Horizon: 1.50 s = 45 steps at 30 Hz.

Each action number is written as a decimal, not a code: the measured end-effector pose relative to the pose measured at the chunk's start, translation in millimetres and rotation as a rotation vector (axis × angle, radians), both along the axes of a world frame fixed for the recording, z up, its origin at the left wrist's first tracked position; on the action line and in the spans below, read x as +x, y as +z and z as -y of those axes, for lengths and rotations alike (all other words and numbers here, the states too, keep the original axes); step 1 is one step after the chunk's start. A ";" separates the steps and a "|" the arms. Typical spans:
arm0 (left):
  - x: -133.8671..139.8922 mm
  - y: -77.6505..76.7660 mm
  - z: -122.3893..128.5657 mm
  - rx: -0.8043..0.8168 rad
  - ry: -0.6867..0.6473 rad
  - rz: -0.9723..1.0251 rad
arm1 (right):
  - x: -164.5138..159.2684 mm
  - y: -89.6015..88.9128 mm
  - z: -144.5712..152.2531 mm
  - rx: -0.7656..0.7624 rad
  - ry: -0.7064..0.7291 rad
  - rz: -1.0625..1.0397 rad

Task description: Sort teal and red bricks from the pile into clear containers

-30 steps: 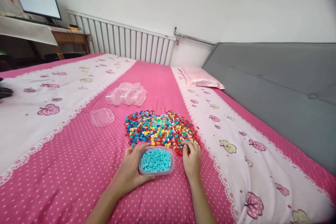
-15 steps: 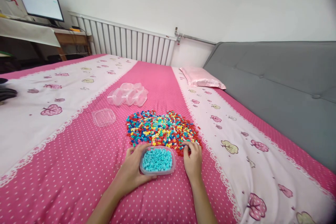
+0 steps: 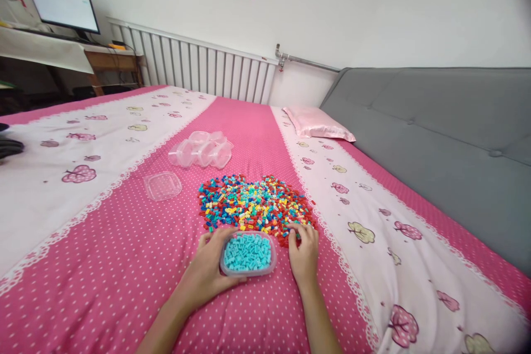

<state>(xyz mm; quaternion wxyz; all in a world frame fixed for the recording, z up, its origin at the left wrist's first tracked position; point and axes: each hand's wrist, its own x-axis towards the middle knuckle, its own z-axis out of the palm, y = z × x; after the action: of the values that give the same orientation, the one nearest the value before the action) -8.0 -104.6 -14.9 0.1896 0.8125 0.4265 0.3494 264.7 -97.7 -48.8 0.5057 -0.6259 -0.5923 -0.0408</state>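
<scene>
My left hand point(image 3: 208, 266) is wrapped round the left side of a clear plastic container point(image 3: 274, 263), thumb along its near edge and fingers at its far left corner. Turquoise toy bricks point(image 3: 248, 252) fill much of the container. Just beyond it spreads a pile of small toy bricks point(image 3: 253, 204) in red, blue, yellow, turquoise and other colours. At the pile's near right edge is my right hand point(image 3: 304, 249), its fingers curled down among the bricks and its thumb close to the index finger. Whatever lies between those fingertips is too small to make out.
A clear lid point(image 3: 163, 186) lies left of the pile on the pink dotted bedspread point(image 3: 136, 265). Behind it sit several stacked clear containers point(image 3: 201, 150). Farther off are a pink pillow point(image 3: 317, 123), a grey headboard point(image 3: 440, 116), a radiator point(image 3: 194, 61) and a monitor point(image 3: 62, 3).
</scene>
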 end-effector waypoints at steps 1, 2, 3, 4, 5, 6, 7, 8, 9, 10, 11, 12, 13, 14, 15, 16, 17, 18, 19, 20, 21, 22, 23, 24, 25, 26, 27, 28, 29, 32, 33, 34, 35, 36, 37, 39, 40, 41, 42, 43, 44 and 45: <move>0.1 0.3 -0.5 0.003 -0.002 0.001 | -0.9 2.5 -0.8 0.006 0.012 0.014; 0.2 0.8 -1.1 0.005 -0.005 0.001 | -2.4 6.0 -2.9 0.009 0.032 0.034; 0.2 1.3 -1.7 0.007 -0.008 0.001 | -4.7 10.5 -6.6 0.009 0.060 0.057; 0.2 1.8 -2.3 0.010 -0.009 0.001 | -7.9 15.5 -11.9 0.004 0.095 0.084; 0.1 2.2 -2.7 0.013 -0.009 0.000 | -12.0 20.7 -18.8 -0.003 0.133 0.111; 0.0 2.6 -3.0 0.016 -0.007 -0.001 | -16.9 25.6 -26.8 -0.015 0.171 0.138; -0.2 2.7 -3.1 0.020 -0.004 -0.003 | -22.5 29.6 -35.5 -0.027 0.206 0.163; -0.5 2.7 -3.1 0.024 0.000 -0.005 | -28.2 32.3 -44.1 -0.039 0.231 0.184; -0.8 2.6 -2.9 0.028 0.006 -0.007 | -33.9 33.5 -52.0 -0.052 0.246 0.201; -1.0 2.3 -2.7 0.033 0.012 -0.010 | -39.1 33.2 -58.6 -0.064 0.249 0.213; -1.2 2.0 -2.4 0.036 0.018 -0.012 | -43.5 31.3 -63.8 -0.074 0.245 0.222; -1.3 1.7 -2.1 0.040 0.024 -0.013 | -46.8 28.4 -67.3 -0.084 0.236 0.231; -1.4 1.3 -2.0 0.042 0.029 -0.012 | -48.9 24.8 -69.3 -0.092 0.224 0.239; -1.4 1.1 -1.8 0.043 0.034 -0.011 | -50.0 21.0 -70.0 -0.098 0.212 0.249; -1.4 0.8 -1.9 0.043 0.037 -0.008 | -50.1 17.5 -69.9 -0.104 0.199 0.259; -1.4 0.5 -2.0 0.043 0.039 -0.003 | -49.7 14.6 -69.2 -0.110 0.186 0.269; -1.4 0.1 -2.3 0.042 0.040 0.002 | -49.1 12.3 -68.3 -0.116 0.173 0.280; -1.6 -0.4 -2.7 0.042 0.041 0.008 | -48.6 10.8 -67.5 -0.121 0.161 0.290; -1.8 -1.0 -3.1 0.041 0.041 0.013 | -48.4 9.9 -66.9 -0.127 0.151 0.299; -2.0 -1.6 -3.5 0.040 0.040 0.018 | -48.6 9.4 -66.6 -0.131 0.141 0.307; -2.3 -2.4 -3.8 0.038 0.040 0.021 | -49.1 9.1 -66.5 -0.135 0.132 0.313; -2.5 -3.1 -3.9 0.035 0.041 0.023 | -49.9 8.9 -66.6 -0.137 0.123 0.317; -2.7 -3.7 -3.8 0.031 0.043 0.023 | -50.8 8.7 -66.8 -0.138 0.114 0.319; -2.7 -4.2 -3.6 0.027 0.046 0.023 | -51.7 8.4 -67.0 -0.139 0.107 0.319; -2.7 -4.5 -3.3 0.023 0.050 0.023 | -52.5 8.1 -67.3 -0.140 0.101 0.319; -2.6 -4.7 -3.0 0.020 0.053 0.023 | -53.0 7.7 -67.5 -0.140 0.098 0.319; -2.5 -4.8 -2.7 0.017 0.057 0.024 | -53.3 7.4 -67.7 -0.140 0.098 0.319; -2.4 -4.7 -2.5 0.016 0.059 0.026 | -53.3 7.1 -67.9 -0.140 0.099 0.319; -2.3 -4.7 -2.3 0.015 0.062 0.028 | -53.2 7.0 -67.9 -0.140 0.099 0.318; -2.1 -4.7 -2.4 0.014 0.064 0.035 | -52.3 7.0 -67.8 -0.138 0.097 0.312; -2.1 -4.9 -2.5 0.013 0.064 0.036 | -52.0 7.0 -67.7 -0.137 0.097 0.308; -2.1 -5.1 -2.6 0.012 0.064 0.037 | -51.7 7.0 -67.6 -0.136 0.097 0.304; -2.2 -5.3 -2.7 0.013 0.063 0.037 | -51.5 7.0 -67.5 -0.134 0.098 0.298; -2.2 -5.5 -2.8 0.013 0.062 0.036 | -51.3 7.0 -67.4 -0.132 0.100 0.291; -2.3 -5.7 -2.9 0.014 0.060 0.035 | -51.1 7.1 -67.3 -0.128 0.102 0.283; -2.5 -6.1 -3.0 0.014 0.056 0.033 | -50.7 7.7 -66.9 -0.117 0.110 0.261; -2.6 -6.2 -3.0 0.014 0.056 0.032 | -50.5 8.3 -66.5 -0.110 0.116 0.247; -2.7 -6.4 -3.0 0.013 0.055 0.030 | -50.2 9.2 -66.0 -0.101 0.125 0.232; -2.7 -6.4 -3.0 0.013 0.055 0.029 | -49.9 10.3 -65.2 -0.091 0.136 0.216; -2.7 -6.5 -3.1 0.011 0.056 0.028 | -49.5 11.5 -64.3 -0.079 0.149 0.197; -2.6 -6.4 -3.1 0.011 0.058 0.028 | -49.0 12.8 -63.2 -0.066 0.161 0.175; -2.4 -6.3 -3.1 0.010 0.060 0.027 | -48.4 13.9 -62.1 -0.052 0.169 0.149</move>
<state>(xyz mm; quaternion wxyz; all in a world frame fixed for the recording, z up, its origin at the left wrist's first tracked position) -10.3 -101.5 -21.2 0.1807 0.7955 0.4462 0.3680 216.3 -35.7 -34.9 0.4453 -0.5818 -0.6800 -0.0289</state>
